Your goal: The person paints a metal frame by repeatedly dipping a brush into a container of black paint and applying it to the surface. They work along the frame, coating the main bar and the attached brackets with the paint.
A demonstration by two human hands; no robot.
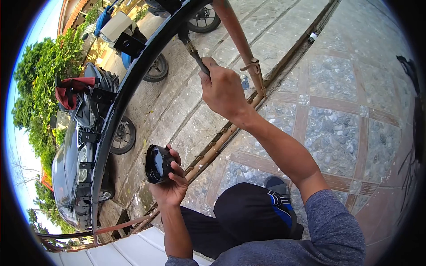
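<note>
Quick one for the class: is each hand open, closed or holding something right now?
Left hand: holding a black container, fingers curled around its side.
Right hand: closed around the handle of a brush.

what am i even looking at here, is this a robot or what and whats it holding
There is no robot: these are a person's own bare hands. The single picture comes from a camera worn on the head, looking forward and down, so the view is round and bent at the edges. The right hand grips a brush, its dark head close to a curved black bar. The left hand holds a black container with glossy dark liquid inside. Below is patterned stone paving; beyond the bar, a parked car.
</note>
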